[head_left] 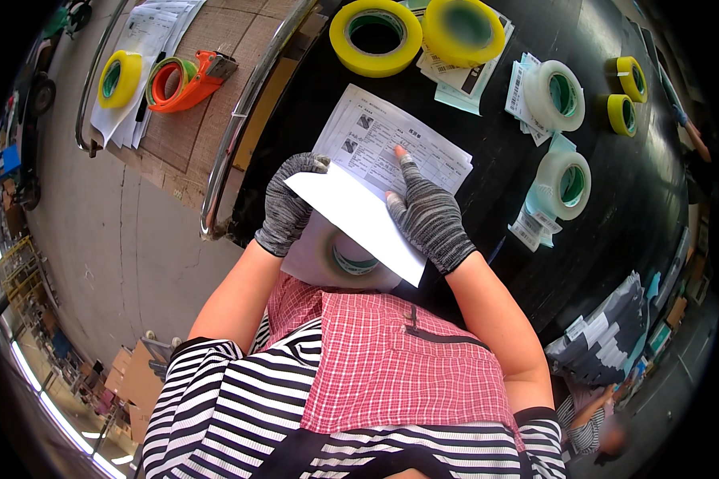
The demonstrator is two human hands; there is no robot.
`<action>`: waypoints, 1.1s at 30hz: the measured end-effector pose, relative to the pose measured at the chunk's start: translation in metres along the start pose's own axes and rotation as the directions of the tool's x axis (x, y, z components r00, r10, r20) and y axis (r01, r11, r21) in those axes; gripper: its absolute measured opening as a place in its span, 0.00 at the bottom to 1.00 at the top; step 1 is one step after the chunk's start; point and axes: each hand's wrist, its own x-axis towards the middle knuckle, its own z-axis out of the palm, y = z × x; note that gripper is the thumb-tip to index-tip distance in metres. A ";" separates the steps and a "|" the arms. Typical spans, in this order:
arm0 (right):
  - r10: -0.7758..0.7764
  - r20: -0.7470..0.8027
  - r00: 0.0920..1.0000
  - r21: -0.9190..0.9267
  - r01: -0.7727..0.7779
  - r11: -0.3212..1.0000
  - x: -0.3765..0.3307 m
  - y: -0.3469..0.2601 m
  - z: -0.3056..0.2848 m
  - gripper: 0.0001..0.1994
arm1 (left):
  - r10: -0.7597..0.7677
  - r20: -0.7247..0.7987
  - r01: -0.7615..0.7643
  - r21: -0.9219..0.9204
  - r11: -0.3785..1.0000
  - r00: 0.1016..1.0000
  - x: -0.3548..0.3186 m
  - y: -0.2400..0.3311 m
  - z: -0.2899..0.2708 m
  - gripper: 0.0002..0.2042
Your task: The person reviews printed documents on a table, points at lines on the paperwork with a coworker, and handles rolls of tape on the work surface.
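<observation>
I am gripping a blank white folded paper sheet [359,219] by its upper corner with my grey-gloved left hand [286,206], fingers closed on it, near the front edge of the black bench [487,136]. My gloved right hand [430,215] is lying half open on the sheet, its bare forefinger touching the printed white paper form [391,144] beyond. A clear tape roll [351,259] is lying partly under the sheet.

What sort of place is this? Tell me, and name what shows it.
Probably a packing or shipping station in a warehouse. Rolls of yellow tape and white tape lie on a black table, label slips lie among them, and gloved hands fold printed sheets.
</observation>
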 end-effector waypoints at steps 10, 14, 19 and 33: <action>-0.004 -0.003 1.000 0.007 0.004 1.000 0.000 0.002 0.002 0.38 | 0.009 0.004 -0.009 0.022 1.000 1.000 0.000 0.000 -0.001 0.07; 0.014 0.025 1.000 0.001 -0.014 1.000 0.000 0.001 0.000 0.38 | 0.018 0.013 -0.019 0.044 0.999 1.000 0.001 0.000 -0.001 0.07; -0.002 -0.006 1.000 -0.026 0.002 1.000 0.001 0.001 0.002 0.38 | 0.002 0.000 -0.002 -0.023 1.000 1.000 0.000 0.001 0.001 0.08; 0.005 0.010 1.000 -0.023 -0.005 1.000 -0.002 0.000 -0.001 0.39 | -0.009 0.002 0.009 -0.120 0.993 1.000 -0.001 -0.001 0.001 0.09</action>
